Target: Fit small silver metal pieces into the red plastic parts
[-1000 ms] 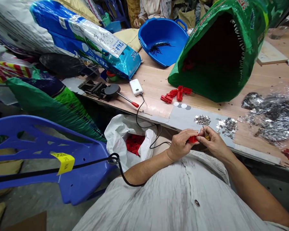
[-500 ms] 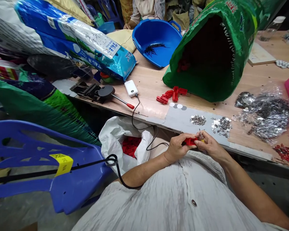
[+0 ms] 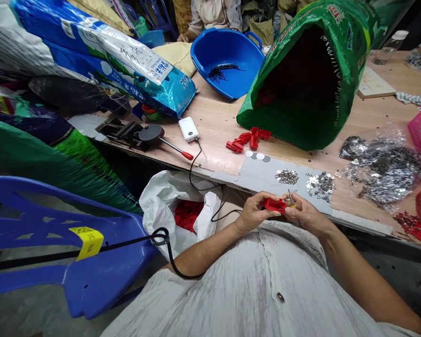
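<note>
In front of my shirt, at the table's front edge, my left hand is closed around a small red plastic case. Its hollow side faces up toward me. My right hand pinches a small yellow-handled tool with a thin metal shaft pointing up; its exact kind is hard to make out. The right fingertips also touch the case's right end. Just beyond my hands, a pile of small metal pieces and a second pile of shiny metal parts lie on a grey sheet.
Several red cases lie before an open green sack. Behind stands a blue basin. Leftward are a lever tool and a white power bank. A white bag holds red pieces below. Another person is across the table.
The red case has turned in my fingers, and its hollow inside now shows more. My left fingers have shifted along its edges. The view has moved slightly.
</note>
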Available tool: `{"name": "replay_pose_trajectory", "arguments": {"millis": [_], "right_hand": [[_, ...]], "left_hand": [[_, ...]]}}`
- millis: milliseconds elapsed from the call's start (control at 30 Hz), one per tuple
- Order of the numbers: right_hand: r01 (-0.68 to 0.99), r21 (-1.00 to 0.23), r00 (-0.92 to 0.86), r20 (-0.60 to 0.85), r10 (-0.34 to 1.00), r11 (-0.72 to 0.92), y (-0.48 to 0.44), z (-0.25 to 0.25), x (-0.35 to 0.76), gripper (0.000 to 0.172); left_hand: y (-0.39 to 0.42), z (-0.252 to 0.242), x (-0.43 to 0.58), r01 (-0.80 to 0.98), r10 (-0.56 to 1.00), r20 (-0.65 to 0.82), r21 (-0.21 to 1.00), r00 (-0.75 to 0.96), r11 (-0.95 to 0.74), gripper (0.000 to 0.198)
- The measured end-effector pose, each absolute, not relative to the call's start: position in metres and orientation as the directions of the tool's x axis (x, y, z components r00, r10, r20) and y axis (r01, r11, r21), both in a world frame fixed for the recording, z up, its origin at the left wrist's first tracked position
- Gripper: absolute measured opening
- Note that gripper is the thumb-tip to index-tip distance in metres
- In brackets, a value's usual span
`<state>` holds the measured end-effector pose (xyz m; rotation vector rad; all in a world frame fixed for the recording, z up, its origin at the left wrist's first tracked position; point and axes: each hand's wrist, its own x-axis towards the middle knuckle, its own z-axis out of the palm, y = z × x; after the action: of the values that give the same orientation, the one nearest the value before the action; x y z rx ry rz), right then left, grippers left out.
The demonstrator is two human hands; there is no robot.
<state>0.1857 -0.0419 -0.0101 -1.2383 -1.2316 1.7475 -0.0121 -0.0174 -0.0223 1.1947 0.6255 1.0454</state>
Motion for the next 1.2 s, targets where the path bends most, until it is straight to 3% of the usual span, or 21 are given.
{"name": "replay_pose_trajectory", "arguments": {"millis": [67,167,233,300,400,700,967,1100,1200], "right_hand": [[0.257,-0.952,-0.206,-0.224,0.953,-0.169,-0.03,-0.009,0.195,0.034],[0.684,-0.728,-0.02,0.044,0.999,0.046,-0.009,-0.011,0.211,0.02],[0.826,-0.554,-0.033,0.142,0.989,0.107,0.001,-0.015,0.217,0.018],[0.879,-0.455,-0.077,0.157,0.985,0.141,0.007,-0.021,0.219,0.019],[0.903,-0.398,-0.113,0.149,0.982,0.164,0.011,-0.026,0.216,0.02],[0.899,-0.386,-0.177,0.114,0.978,0.208,0.022,-0.024,0.219,0.01],[0.752,-0.631,-0.117,0.154,0.981,0.189,0.005,-0.005,0.208,0.011],[0.601,-0.795,-0.061,0.064,0.996,0.088,-0.011,0.01,0.193,0.015],[0.547,-0.828,-0.115,0.071,0.991,0.123,-0.02,0.017,0.182,0.016]], "left_hand": [[-0.013,-0.02,-0.013,-0.333,0.918,0.048,0.938,0.394,0.094,0.039],[-0.008,-0.021,-0.015,-0.357,0.94,-0.061,0.915,0.335,0.186,0.04],[-0.005,-0.023,-0.017,-0.371,0.947,-0.099,0.904,0.307,0.215,0.044],[-0.004,-0.025,-0.019,-0.374,0.948,-0.113,0.9,0.299,0.225,0.048],[-0.003,-0.026,-0.022,-0.364,0.943,-0.13,0.9,0.307,0.242,0.051],[-0.002,-0.029,-0.018,-0.403,0.927,-0.165,0.865,0.336,0.3,0.056],[0.002,-0.031,-0.012,-0.446,0.921,-0.164,0.836,0.353,0.32,0.058],[0.003,-0.031,-0.009,-0.434,0.92,-0.144,0.848,0.365,0.305,0.059],[0.002,-0.029,-0.007,-0.424,0.914,-0.143,0.851,0.381,0.31,0.058]]}}
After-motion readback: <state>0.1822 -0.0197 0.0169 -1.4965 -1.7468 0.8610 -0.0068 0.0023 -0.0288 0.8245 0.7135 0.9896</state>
